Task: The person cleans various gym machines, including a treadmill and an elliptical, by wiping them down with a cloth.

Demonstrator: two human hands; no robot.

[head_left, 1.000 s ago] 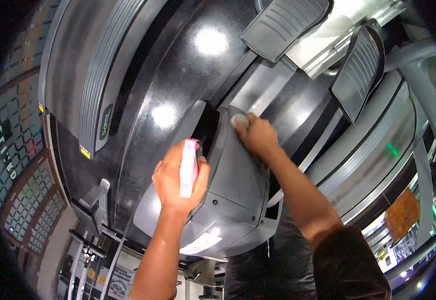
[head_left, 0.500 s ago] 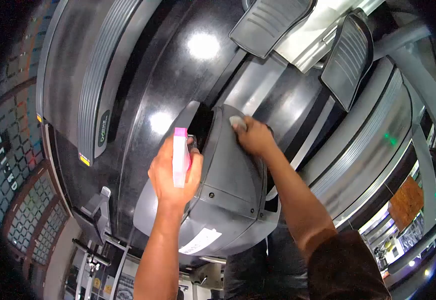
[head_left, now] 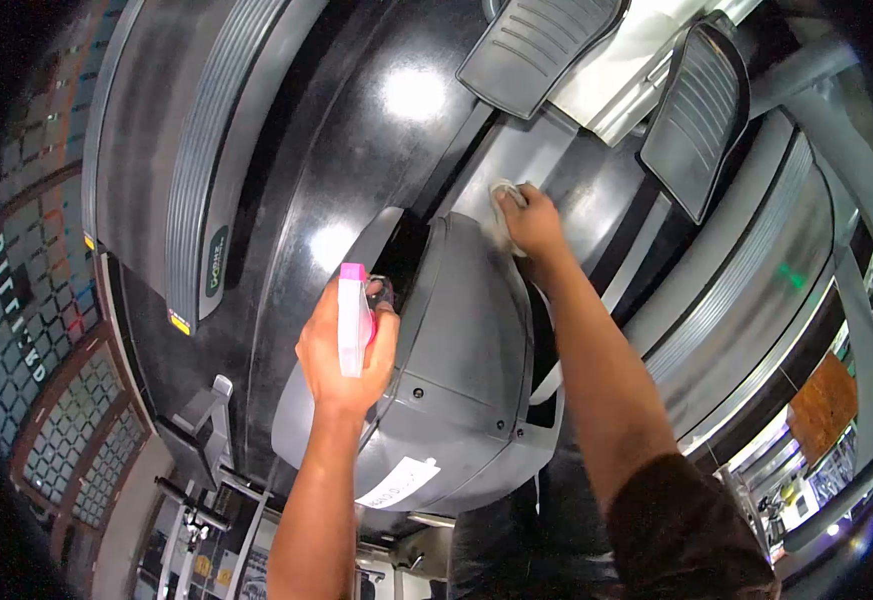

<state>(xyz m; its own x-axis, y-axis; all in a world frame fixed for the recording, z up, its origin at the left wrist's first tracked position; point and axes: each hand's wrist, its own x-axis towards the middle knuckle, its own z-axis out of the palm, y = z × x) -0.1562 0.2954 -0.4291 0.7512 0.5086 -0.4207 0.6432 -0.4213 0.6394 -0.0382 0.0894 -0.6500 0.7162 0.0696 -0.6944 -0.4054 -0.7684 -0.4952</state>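
The left hand (head_left: pixel 344 345) is wrapped round the neck of a white-and-pink trigger spray bottle (head_left: pixel 353 325), its fingers curled in front and the bottle's body mostly hidden beneath. The right hand (head_left: pixel 534 222) pinches a pale, bunched cloth (head_left: pixel 503 197) over the metal rail (head_left: pixel 548 150), just beside the edge of the grey plastic shroud (head_left: pixel 466 320); whether cloth and rail touch, I cannot tell. The cloth should be light, limp and unbreakable, best gathered under flat fingers so no loose corner trails into the dark slot (head_left: pixel 416 260). The bottle is probably light and stiff, though its fill is hidden; its neck, below the trigger, gives the surest hold, and wet plastic could turn slippery. The shroud looks rigid and smooth, screwed down, with a white label (head_left: pixel 396 484) low on it. Farther out stand two ribbed foot pedals (head_left: pixel 544 52) and a ridged side rail (head_left: pixel 206 170).
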